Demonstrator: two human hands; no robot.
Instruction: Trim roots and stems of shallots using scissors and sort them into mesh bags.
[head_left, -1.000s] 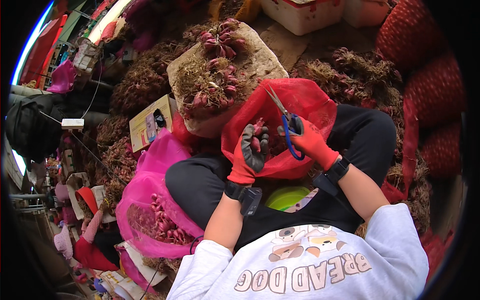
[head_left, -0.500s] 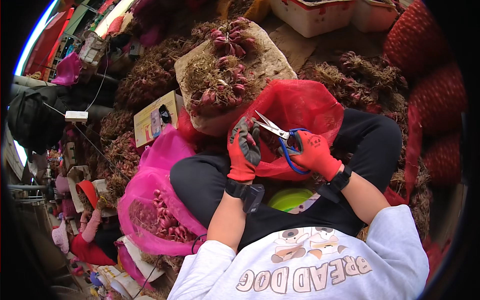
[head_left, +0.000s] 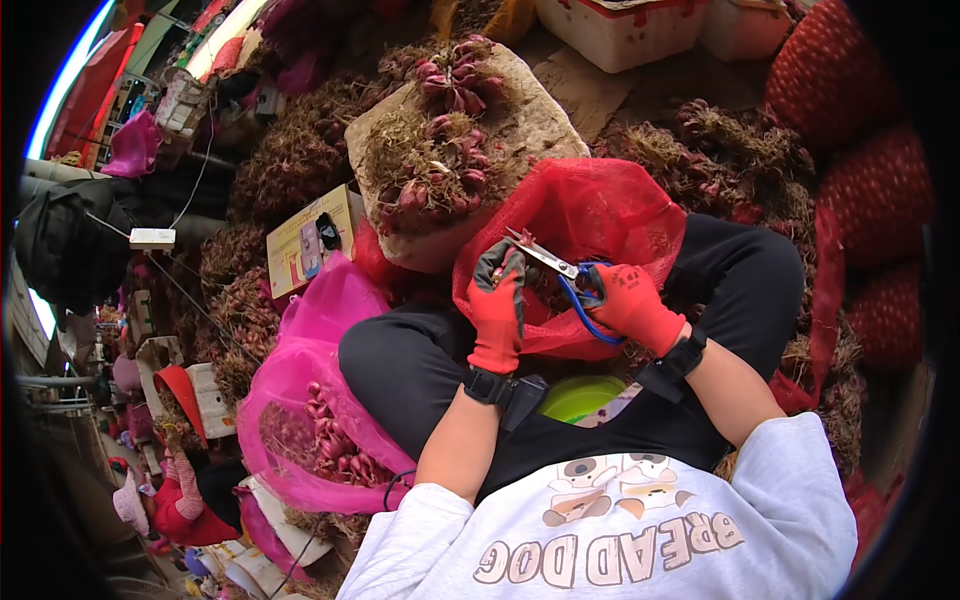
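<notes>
"What were your hands doing?"

"Your left hand (head_left: 498, 312) pinched a shallot (head_left: 499, 271) by the tips of the scissors (head_left: 550, 259); your right hand (head_left: 630, 302) gripped their handles."

"Containers?"

"The pink mesh bag (head_left: 328, 300) held loose bulbs (head_left: 340, 445); the red mesh bag's (head_left: 612, 192) contents, you couldn't tell."

"Changed?"

"Your scissors had tipped leftward from steeper."

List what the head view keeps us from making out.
In the head view:
Reddish piece in the left grip: mostly hidden by fingers.
Near side of the green bowl: hidden by dark trousers.
White box contents: mostly cut off by upper edge.
What the co-worker handles: too small.
</notes>
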